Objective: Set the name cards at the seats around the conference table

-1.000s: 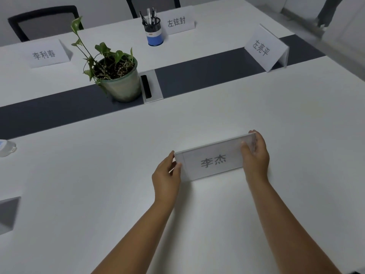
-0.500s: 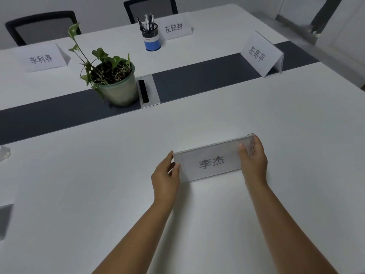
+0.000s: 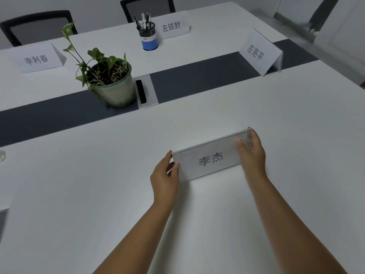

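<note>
White conference table [image 3: 296,119]: name card 李杰 [image 3: 211,160] stands near its near edge, print facing the camera. Left hand [image 3: 165,175] pinches the card's left end, thumb in front, fingers behind. Right hand [image 3: 251,153] pinches the right end likewise. Beyond, on the dark centre strip [image 3: 49,117]: potted plant [image 3: 110,84].

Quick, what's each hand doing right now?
Left hand: pinches the left end of the name card.
Right hand: grips the card's right end.
</note>
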`<action>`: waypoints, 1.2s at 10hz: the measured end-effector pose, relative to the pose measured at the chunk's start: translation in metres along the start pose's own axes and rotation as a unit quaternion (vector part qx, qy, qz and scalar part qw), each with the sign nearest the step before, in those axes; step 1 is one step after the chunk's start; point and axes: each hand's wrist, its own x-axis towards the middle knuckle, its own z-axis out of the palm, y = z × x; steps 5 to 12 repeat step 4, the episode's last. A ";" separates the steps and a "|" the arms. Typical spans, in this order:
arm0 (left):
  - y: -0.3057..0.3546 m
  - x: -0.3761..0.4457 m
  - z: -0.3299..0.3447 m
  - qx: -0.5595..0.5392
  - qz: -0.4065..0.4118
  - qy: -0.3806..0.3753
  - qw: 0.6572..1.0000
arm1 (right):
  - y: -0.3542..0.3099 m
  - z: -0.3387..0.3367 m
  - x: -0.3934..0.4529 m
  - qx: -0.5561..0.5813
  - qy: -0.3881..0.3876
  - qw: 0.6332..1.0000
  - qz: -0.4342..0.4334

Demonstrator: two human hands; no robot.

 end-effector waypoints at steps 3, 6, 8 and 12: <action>-0.002 0.006 0.001 -0.003 0.005 -0.012 1.000 | -0.002 0.001 -0.002 -0.015 0.006 1.000 0.001; -0.003 0.000 -0.005 -0.012 0.001 -0.019 1.000 | -0.004 0.002 -0.009 -0.065 0.027 0.997 -0.016; -0.003 0.000 -0.005 -0.012 0.001 -0.019 1.000 | -0.004 0.002 -0.009 -0.065 0.027 0.997 -0.016; -0.003 0.000 -0.005 -0.012 0.001 -0.019 1.000 | -0.004 0.002 -0.009 -0.065 0.027 0.997 -0.016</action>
